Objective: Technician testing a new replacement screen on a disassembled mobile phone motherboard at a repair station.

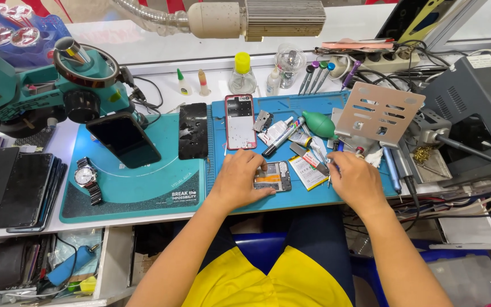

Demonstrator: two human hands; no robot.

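My left hand rests on the blue work mat and steadies an opened phone body with its insides showing. To its right, my right hand is closed around thin metal tweezers, tips pointing toward the phone. A flat phone battery lies between the two hands. A phone with a red frame lies face up further back on the mat.
A teal microscope stands on a teal pad with a wristwatch and a dark phone. Bottles, screwdrivers, a green air blower, a metal stand and cables crowd the back and right. Stacked phones lie at left.
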